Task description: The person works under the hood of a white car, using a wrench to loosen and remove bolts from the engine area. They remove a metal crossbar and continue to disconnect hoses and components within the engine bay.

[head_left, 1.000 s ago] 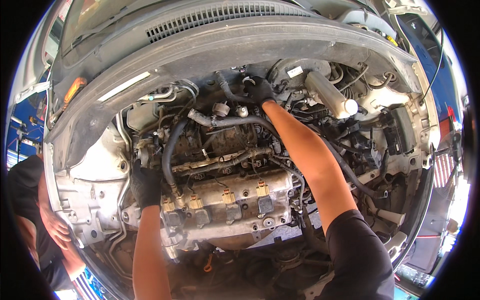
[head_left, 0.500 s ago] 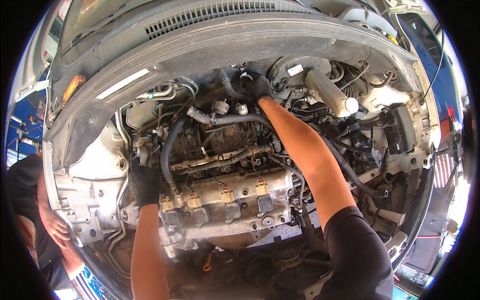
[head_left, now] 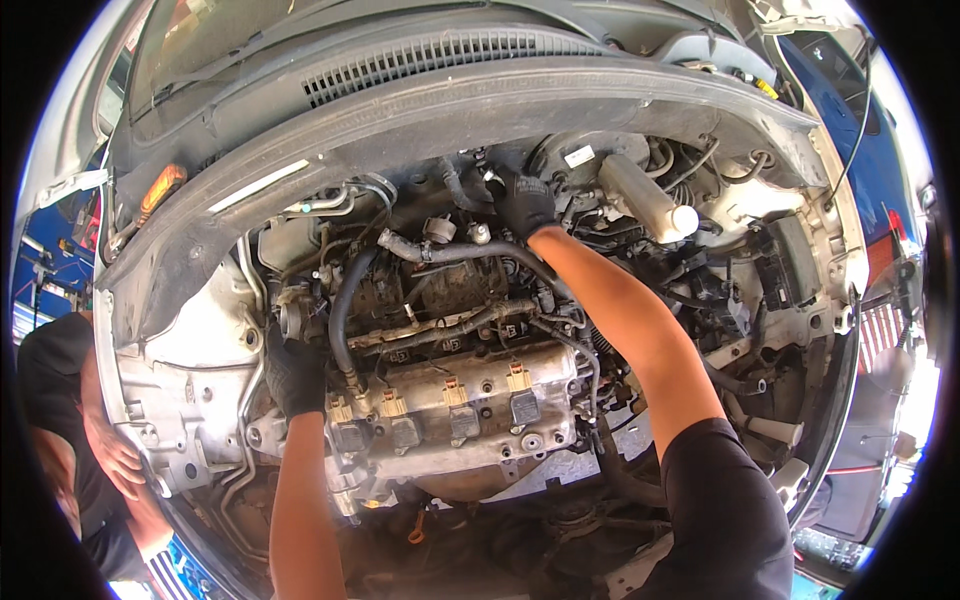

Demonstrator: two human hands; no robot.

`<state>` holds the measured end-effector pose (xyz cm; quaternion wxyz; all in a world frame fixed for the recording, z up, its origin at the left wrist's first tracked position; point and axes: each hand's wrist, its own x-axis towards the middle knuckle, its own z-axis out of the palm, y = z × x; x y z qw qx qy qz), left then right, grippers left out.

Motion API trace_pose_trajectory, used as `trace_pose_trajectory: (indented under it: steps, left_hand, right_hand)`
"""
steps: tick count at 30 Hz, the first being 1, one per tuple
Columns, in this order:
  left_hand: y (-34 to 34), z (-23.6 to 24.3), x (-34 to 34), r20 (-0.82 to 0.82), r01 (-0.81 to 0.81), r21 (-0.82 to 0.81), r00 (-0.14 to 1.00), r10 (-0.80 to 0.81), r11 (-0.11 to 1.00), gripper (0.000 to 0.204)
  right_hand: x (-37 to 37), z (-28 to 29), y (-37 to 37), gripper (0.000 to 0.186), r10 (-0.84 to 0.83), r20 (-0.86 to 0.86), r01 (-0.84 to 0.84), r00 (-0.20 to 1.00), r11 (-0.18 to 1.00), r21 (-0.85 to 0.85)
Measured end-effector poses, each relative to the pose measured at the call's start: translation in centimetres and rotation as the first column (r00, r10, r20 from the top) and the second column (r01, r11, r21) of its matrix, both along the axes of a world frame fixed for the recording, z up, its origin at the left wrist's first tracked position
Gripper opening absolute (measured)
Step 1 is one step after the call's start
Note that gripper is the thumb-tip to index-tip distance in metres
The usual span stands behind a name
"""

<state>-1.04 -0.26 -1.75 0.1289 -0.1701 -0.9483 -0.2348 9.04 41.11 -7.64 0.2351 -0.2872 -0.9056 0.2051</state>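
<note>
Both my hands wear black gloves. My right hand (head_left: 525,203) reaches far into the engine bay, at the firewall beside a dark upright hose (head_left: 455,185). Its fingers are curled, and a small shiny metal piece shows at their tips; its kind is unclear. My left hand (head_left: 297,378) lies against the left end of the engine, just below a round metal housing (head_left: 292,318). Its fingertips are hidden among dark parts. Between my arms sits the engine's silver valve cover (head_left: 480,395), with several ignition coils (head_left: 525,408) along it. A thick black hose (head_left: 345,300) curves over the engine.
A pale reservoir with a white cap (head_left: 684,220) stands right of my right hand. An orange-handled tool (head_left: 163,187) lies at the far left. An orange dipstick loop (head_left: 417,528) is near the front. Another person's hand (head_left: 115,455) rests by the left fender.
The view has shifted slightly, so the engine bay sits a little lower in the picture. My right hand has turned slightly at the firewall; my left hand stays by the engine's left end.
</note>
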Motion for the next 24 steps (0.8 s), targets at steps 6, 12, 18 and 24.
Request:
trace_pose_trajectory:
  steps: [6, 12, 18, 24]
  left_hand:
    - [0.5, -0.2, 0.3, -0.081, 0.04, 0.264, 0.997, -0.02, 0.964, 0.036]
    - [0.3, 2.4, 3.0, -0.113, 0.149, 0.427, 0.987, -0.111, 0.892, 0.021]
    - [0.9, 13.0, 23.7, 0.24, 0.181, 0.785, 0.793, -0.56, 0.592, 0.02]
    - [-3.7, 21.9, 38.5, 0.529, -0.061, 0.832, 0.389, -0.754, 0.552, 0.028]
  right_hand:
    - [8.3, 3.1, -1.2, 0.038, 0.025, -0.148, -0.022, 0.989, 1.0, 0.023]
    - [22.0, 13.1, -8.4, 0.028, 0.278, -0.243, -0.332, 0.93, 0.917, -0.223]
    - [33.5, 23.3, -17.6, 0.028, 0.307, -0.238, -0.386, 0.922, 0.793, -0.471]
    - [42.6, 28.1, -29.0, 0.033, 0.47, -0.258, -0.533, 0.844, 0.782, -0.322]
